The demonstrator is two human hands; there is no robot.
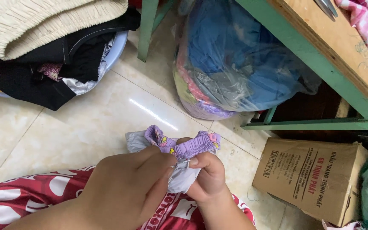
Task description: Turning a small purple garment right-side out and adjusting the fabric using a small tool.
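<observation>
Left hand (128,187) and right hand (207,174) pinch purple waistband (194,147).

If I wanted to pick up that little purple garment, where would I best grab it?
Probably by the gathered elastic waistband of the purple garment: it is thick, ruffled and stands up above the left hand and right hand. Come from above, on the far side, where it is uncovered.

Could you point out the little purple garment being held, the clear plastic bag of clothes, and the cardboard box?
Purple garment (194,144): head view, on its gathered elastic band.
Plastic bag (235,59): head view, on its clear bulging side.
Cardboard box (307,179): head view, on its printed top face.
</observation>
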